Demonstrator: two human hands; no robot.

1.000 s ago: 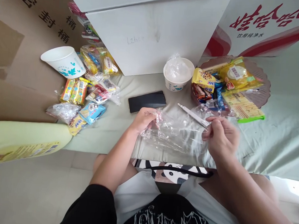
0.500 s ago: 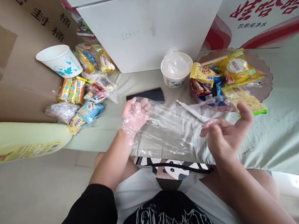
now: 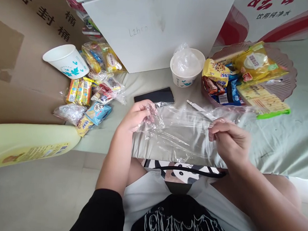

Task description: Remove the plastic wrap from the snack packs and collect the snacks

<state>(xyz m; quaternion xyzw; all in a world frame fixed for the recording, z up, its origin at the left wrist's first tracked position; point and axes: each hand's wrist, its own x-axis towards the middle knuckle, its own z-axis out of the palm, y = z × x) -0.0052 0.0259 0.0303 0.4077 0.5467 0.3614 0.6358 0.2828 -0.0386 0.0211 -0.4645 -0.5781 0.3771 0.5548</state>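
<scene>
A clear plastic bag (image 3: 179, 130) is stretched between my two hands above the cloth-covered surface. My left hand (image 3: 141, 116) grips its bunched left end, with the fingers curled into the film. My right hand (image 3: 230, 138) pinches the other side between thumb and fingers. Beyond the bag lie a dark phone (image 3: 155, 95), close to my left fingertips, and a slim white-handled tool (image 3: 199, 108), whose near end passes behind the film by my right hand. I cannot make out that tool's exact kind.
A paper tub (image 3: 185, 81) with crumpled clear film stands behind the phone. To the right is a pinkish scalloped basket (image 3: 287, 76) of snack packets. Left are a tilted paper tub (image 3: 69, 64), several packets (image 3: 79, 91) and a pale yellow bottle (image 3: 34, 136). Boxes (image 3: 158, 36) line the back.
My left hand has come out of the bag and now grips its end from outside. The right hand's spread fingers have closed on the film. The view has shifted slightly.
</scene>
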